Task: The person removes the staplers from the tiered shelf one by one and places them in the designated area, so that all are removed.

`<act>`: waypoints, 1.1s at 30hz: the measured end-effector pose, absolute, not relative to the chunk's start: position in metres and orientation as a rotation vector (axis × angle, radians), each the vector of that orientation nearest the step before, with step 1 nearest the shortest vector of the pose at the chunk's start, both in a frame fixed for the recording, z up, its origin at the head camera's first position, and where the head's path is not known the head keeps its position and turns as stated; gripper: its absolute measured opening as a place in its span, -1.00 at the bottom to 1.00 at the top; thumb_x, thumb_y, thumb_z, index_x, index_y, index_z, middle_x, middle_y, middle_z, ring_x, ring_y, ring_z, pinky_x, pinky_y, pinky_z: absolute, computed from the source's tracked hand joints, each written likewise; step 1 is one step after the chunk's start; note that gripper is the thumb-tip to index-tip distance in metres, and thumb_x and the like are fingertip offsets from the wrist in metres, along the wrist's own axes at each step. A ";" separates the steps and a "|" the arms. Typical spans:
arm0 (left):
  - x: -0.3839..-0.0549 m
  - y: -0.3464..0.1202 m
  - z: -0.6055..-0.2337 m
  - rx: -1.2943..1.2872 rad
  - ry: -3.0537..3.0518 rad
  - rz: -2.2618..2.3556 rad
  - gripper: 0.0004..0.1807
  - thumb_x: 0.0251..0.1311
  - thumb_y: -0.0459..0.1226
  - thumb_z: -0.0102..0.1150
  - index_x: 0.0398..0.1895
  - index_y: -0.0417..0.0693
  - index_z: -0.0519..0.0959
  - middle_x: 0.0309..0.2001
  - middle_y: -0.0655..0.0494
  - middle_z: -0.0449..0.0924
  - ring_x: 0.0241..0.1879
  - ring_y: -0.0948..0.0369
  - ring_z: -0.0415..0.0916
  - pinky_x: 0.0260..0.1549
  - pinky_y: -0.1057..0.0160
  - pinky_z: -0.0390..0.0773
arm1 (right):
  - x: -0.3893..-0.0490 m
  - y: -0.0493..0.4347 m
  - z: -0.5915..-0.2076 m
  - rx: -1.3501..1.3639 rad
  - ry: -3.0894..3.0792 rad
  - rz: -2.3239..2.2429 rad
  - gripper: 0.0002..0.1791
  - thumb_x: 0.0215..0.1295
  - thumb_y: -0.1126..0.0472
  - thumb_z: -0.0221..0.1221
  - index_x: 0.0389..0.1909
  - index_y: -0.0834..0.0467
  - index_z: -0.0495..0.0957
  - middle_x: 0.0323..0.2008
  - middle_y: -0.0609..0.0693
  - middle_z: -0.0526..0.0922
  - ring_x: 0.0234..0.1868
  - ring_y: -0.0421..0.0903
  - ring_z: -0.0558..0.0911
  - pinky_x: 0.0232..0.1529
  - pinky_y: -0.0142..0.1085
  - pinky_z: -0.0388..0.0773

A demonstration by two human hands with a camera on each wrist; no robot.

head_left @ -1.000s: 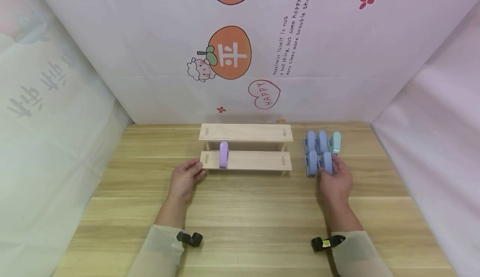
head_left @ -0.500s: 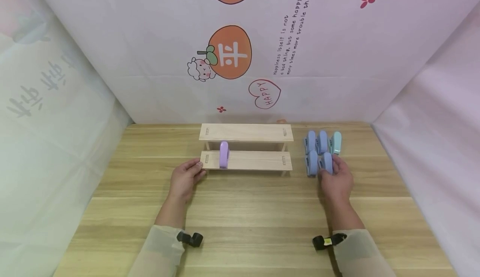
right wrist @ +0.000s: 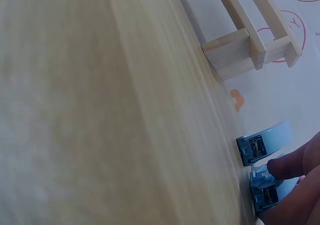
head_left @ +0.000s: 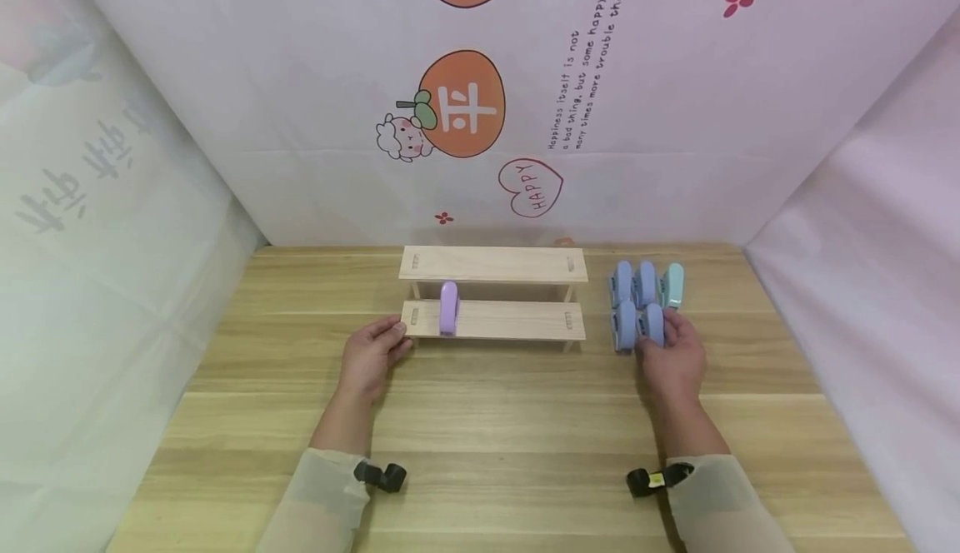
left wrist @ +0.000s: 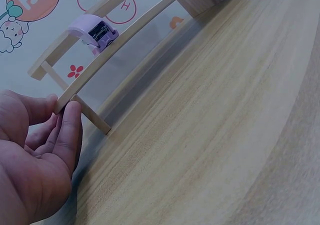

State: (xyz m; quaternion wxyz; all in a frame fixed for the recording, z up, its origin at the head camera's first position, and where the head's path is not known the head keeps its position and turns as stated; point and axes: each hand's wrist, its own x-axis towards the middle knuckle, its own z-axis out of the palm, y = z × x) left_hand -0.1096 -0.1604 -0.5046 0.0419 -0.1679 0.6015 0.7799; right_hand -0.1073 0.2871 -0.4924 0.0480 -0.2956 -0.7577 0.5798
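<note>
A two-tier wooden rack (head_left: 517, 320) stands at the back of the table, one purple spring clip (head_left: 448, 309) on its lower board. My left hand (head_left: 369, 359) pinches the left end of that board, thumb on top and fingers beneath, as the left wrist view shows. On the right, my right hand (head_left: 675, 363) holds a blue spring clip (head_left: 652, 324) between thumb and fingers, the nearest right one of a small group. Another blue clip (right wrist: 264, 142) stands just left of it. The fingers partly hide the held clip in the right wrist view.
Two more blue clips (head_left: 620, 284) and a mint-green clip (head_left: 672, 285) form the row behind, right of the rack. A printed white cloth (head_left: 315, 120) hangs behind the wooden table (head_left: 495, 436), with further white cloth at both sides.
</note>
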 end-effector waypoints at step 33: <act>-0.109 -0.161 -0.505 -0.524 1.837 2.381 -0.61 0.43 -0.40 0.22 0.26 -0.39 0.52 0.20 -0.23 0.53 -0.08 0.14 0.68 0.10 0.24 0.73 | -0.099 0.283 -0.476 -0.770 -2.234 1.693 -0.29 0.39 0.38 0.21 0.54 0.04 0.29 0.51 0.03 0.34 0.52 -0.09 0.32 0.52 -0.29 0.33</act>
